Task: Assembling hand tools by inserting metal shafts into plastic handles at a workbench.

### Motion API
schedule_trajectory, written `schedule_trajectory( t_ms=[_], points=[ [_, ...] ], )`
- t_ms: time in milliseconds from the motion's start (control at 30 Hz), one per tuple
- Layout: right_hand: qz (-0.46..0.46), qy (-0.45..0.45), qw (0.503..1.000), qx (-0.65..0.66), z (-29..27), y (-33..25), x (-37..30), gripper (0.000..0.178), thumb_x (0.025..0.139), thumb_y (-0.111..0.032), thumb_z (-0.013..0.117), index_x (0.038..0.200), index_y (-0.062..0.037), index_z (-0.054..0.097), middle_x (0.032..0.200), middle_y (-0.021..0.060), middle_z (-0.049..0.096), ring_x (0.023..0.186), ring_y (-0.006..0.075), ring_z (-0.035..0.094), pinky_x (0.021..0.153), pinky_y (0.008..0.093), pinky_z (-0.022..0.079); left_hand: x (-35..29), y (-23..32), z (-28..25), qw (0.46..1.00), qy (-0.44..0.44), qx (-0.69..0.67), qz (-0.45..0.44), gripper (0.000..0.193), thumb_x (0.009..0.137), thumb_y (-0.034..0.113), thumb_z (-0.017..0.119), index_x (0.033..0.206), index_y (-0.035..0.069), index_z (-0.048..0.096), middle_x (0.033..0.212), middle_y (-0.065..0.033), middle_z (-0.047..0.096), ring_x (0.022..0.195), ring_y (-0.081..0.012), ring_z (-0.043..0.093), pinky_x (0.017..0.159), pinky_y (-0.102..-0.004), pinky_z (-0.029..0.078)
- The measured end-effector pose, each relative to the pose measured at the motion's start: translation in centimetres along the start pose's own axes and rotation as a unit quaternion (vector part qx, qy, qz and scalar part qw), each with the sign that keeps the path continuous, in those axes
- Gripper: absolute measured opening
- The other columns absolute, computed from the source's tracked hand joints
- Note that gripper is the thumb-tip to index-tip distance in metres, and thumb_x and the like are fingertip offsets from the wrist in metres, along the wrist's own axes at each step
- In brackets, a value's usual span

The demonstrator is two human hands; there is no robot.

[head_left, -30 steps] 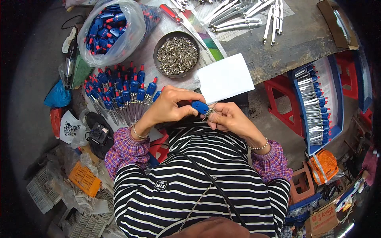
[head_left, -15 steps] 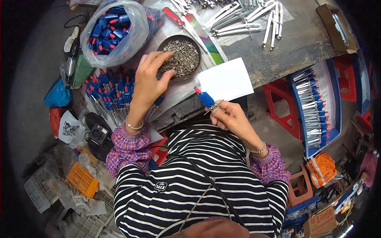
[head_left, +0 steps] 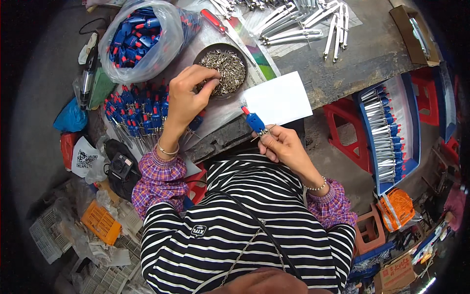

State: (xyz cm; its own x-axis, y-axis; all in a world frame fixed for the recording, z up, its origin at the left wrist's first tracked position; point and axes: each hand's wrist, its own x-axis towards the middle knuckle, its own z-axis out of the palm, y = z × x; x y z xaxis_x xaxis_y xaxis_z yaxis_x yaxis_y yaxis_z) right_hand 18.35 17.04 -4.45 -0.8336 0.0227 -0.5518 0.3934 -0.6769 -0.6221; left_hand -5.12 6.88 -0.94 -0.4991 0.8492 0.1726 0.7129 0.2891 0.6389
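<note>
so left hand (head_left: 188, 95) reaches forward, wrist bent, fingertips pinched in the round bowl (head_left: 205, 55) of small metal pins (head_left: 226, 68). right hand (head_left: 284, 147) near the chest, fingers curled, gripping a blue-headed compass (head_left: 255, 122) tilted up-left beside the white card (head_left: 278, 99). finished blue compasses (head_left: 142, 115) lie left of the left forearm.

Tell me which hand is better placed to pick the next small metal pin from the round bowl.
Left. The left hand already has its fingertips in the round bowl of metal pins; the right hand is holding the blue compass piece away from it.
</note>
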Motion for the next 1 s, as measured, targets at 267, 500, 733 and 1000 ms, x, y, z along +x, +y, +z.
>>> schedule_trajectory(
  t_ms=[267, 500, 733, 1000],
  points=[
    [-0.014, 0.021, 0.999, -0.029, 0.3, 0.1, 0.1, 0.023, 0.093, -0.011, 0.052, 0.112, 0.0008, 0.056, 0.072, 0.0006, 0.057, 0.051, 0.002, 0.044, 0.045, 0.0152, 0.035, -0.7, 0.1, -0.7, 0.997, 0.005, -0.06, -0.048, 0.015, 0.074, -0.002, 0.066, 0.088, 0.001, 0.069, 0.083, -0.008, 0.066, 0.071, -0.0131, 0.061, 0.063, -0.024, 0.046],
    [-0.03, 0.019, 0.998, -0.045, 0.5, 0.4, 0.2, 0.023, 0.093, -0.011, 0.052, 0.112, 0.0005, 0.056, 0.073, 0.0008, 0.058, 0.052, 0.0022, 0.046, 0.046, 0.0152, 0.036, -0.6, 0.0, 0.8, 0.994, -0.028, 0.105, 0.021, 0.024, 0.07, 0.004, 0.068, 0.093, 0.003, 0.065, 0.087, -0.0103, 0.063, 0.081, -0.027, 0.058, 0.072, -0.0335, 0.046],
    [-0.027, 0.027, 0.998, -0.049, 0.5, 0.6, 0.1, 0.023, 0.093, -0.01, 0.051, 0.112, 0.002, 0.055, 0.076, 0.0027, 0.06, 0.054, 0.0033, 0.049, 0.048, 0.016, 0.039, -0.2, -0.3, 0.6, 0.999, 0.008, 0.025, 0.02, 0.01, 0.072, 0.001, 0.065, 0.082, 0.001, 0.066, 0.076, -0.0103, 0.064, 0.066, -0.0212, 0.06, 0.062, -0.0289, 0.046],
    [-0.04, 0.024, 0.999, -0.02, 0.5, 0.7, 0.3, 0.025, 0.094, -0.007, 0.048, 0.115, 0.0045, 0.052, 0.084, 0.0086, 0.063, 0.057, 0.0063, 0.053, 0.051, 0.018, 0.044, -0.1, -0.2, -0.6, 0.999, 0.014, -0.04, -0.019, 0.01, 0.075, -0.003, 0.062, 0.083, 0.0, 0.067, 0.076, -0.0077, 0.065, 0.066, -0.0122, 0.06, 0.06, -0.023, 0.045]
  ],
)
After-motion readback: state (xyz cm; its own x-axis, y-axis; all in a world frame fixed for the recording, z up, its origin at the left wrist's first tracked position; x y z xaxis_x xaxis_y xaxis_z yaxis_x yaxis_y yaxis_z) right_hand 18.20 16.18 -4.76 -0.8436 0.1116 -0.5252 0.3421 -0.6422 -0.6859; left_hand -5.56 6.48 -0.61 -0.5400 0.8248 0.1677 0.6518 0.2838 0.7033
